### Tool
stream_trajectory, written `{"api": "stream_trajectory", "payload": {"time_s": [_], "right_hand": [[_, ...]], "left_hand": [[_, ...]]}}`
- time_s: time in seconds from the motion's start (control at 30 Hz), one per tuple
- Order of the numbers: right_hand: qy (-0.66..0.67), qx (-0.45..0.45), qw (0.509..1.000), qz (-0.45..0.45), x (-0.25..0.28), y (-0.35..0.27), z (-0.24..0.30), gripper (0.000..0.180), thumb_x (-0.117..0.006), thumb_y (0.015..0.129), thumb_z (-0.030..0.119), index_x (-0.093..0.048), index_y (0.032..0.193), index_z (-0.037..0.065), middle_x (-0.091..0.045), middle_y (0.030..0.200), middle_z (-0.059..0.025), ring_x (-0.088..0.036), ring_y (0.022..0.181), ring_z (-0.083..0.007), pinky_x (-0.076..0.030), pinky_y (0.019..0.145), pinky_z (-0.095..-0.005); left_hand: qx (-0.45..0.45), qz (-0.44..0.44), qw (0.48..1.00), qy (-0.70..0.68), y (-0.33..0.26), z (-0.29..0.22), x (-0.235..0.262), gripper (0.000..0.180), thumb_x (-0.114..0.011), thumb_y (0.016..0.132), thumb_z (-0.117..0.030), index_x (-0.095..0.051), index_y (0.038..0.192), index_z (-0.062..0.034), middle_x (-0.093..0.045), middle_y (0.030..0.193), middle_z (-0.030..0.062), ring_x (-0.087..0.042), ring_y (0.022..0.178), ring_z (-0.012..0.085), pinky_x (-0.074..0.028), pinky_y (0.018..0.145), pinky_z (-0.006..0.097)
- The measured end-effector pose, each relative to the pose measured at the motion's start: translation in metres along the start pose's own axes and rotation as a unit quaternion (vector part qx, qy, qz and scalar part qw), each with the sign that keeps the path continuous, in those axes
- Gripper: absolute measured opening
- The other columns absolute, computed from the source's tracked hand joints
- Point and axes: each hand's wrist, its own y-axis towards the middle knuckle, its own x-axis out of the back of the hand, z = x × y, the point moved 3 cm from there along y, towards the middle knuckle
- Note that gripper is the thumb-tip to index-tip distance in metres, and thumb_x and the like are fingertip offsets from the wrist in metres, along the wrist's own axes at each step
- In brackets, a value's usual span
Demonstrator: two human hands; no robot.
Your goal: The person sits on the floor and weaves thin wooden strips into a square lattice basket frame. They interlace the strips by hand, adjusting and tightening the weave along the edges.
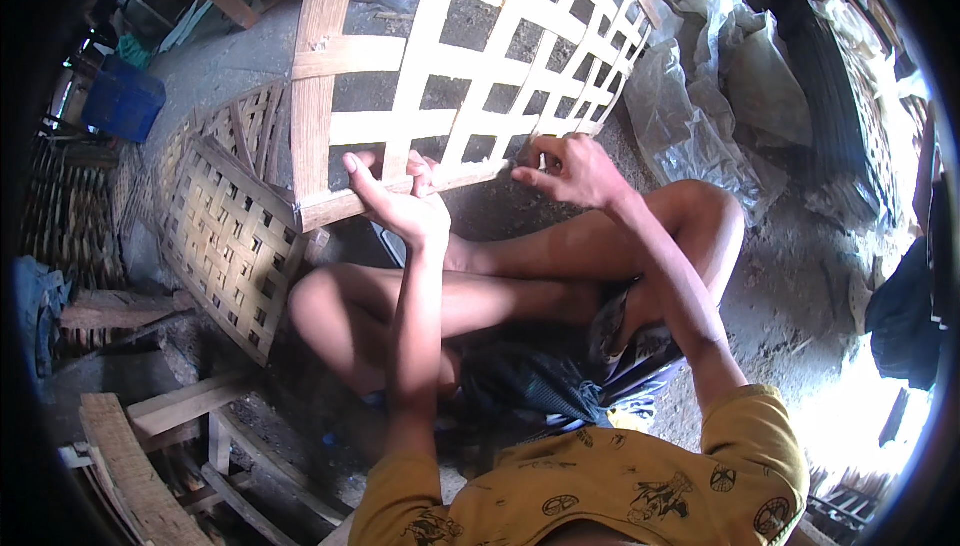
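Observation:
A large open-weave lattice panel (430, 71) of pale flat strips in a wooden frame stands tilted in front of my folded legs. My left hand (408, 208), palm up, grips the frame's lower bar (335, 208) near its left corner. Its thumb points up on the near side, and some fingertips show among the strips. Farther right along that bar, my right hand (580, 174) is closed in a pinch at the lower edge of the weave. Whatever lies between its fingers is too small and dark to make out.
Another woven panel (225, 236) leans at the left, with a blue bin (124, 98) beyond. A wooden stool-like frame (140, 466) stands at lower left. Crumpled clear plastic sheeting (690, 86) and a stack of dark sheets (835, 116) lie to the right.

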Motion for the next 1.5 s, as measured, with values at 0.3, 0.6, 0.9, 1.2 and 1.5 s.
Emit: {"api": "stream_trajectory", "payload": {"time_s": [0.3,0.6,0.9,1.2,1.5], "right_hand": [[-0.004,0.095,0.995,-0.039,-0.027,0.003,-0.020,0.028,-0.065,0.101,0.029,-0.067,0.092,0.003,-0.067,0.069,-0.0170,-0.067,0.063,-0.0277,-0.050,0.060,-0.0406],[0.300,-0.047,0.953,0.013,0.030,-0.006,-0.024,0.020,-0.066,0.091,0.019,-0.071,0.083,0.001,-0.065,0.074,-0.0001,-0.059,0.074,-0.0090,-0.048,0.066,-0.0292],[0.164,-0.086,0.981,-0.055,0.034,-0.001,-0.050,0.036,-0.051,0.107,0.029,-0.069,0.096,-0.001,-0.057,0.074,-0.0052,-0.050,0.071,-0.0100,-0.041,0.064,-0.0311],[0.166,-0.069,0.974,-0.138,0.022,-0.003,-0.003,0.039,-0.045,0.112,0.029,-0.066,0.096,0.001,-0.040,0.060,-0.0022,-0.040,0.059,-0.0090,-0.035,0.055,-0.0307],[0.097,0.008,0.986,-0.139,0.012,-0.001,0.001,0.029,-0.055,0.107,0.019,-0.068,0.093,-0.003,-0.062,0.071,-0.0172,-0.058,0.063,-0.0298,-0.051,0.066,-0.0411]], "left_hand": [[0.002,0.039,0.999,-0.002,0.001,0.002,0.002,0.049,-0.047,0.105,-0.056,-0.050,0.096,-0.0080,-0.051,0.059,0.0053,-0.041,0.043,0.0127,-0.035,0.046,0.024],[-0.020,0.034,0.999,0.024,0.004,0.005,0.004,0.048,-0.046,0.104,-0.059,-0.049,0.099,-0.0113,-0.048,0.057,0.0042,-0.039,0.045,0.0116,-0.035,0.046,0.024],[-0.004,0.041,0.999,0.023,0.000,0.003,0.002,0.048,-0.044,0.104,-0.061,-0.048,0.102,-0.0132,-0.048,0.058,0.0036,-0.040,0.046,0.0108,-0.033,0.044,0.023],[-0.037,0.057,0.997,0.043,-0.002,0.001,0.001,0.050,-0.041,0.106,-0.061,-0.048,0.098,-0.0123,-0.047,0.056,0.0030,-0.038,0.043,0.0107,-0.035,0.045,0.024],[-0.047,0.061,0.996,0.044,-0.003,0.005,0.004,0.051,-0.042,0.106,-0.060,-0.049,0.095,-0.0108,-0.047,0.057,0.0019,-0.039,0.044,0.0106,-0.036,0.045,0.023]]}}
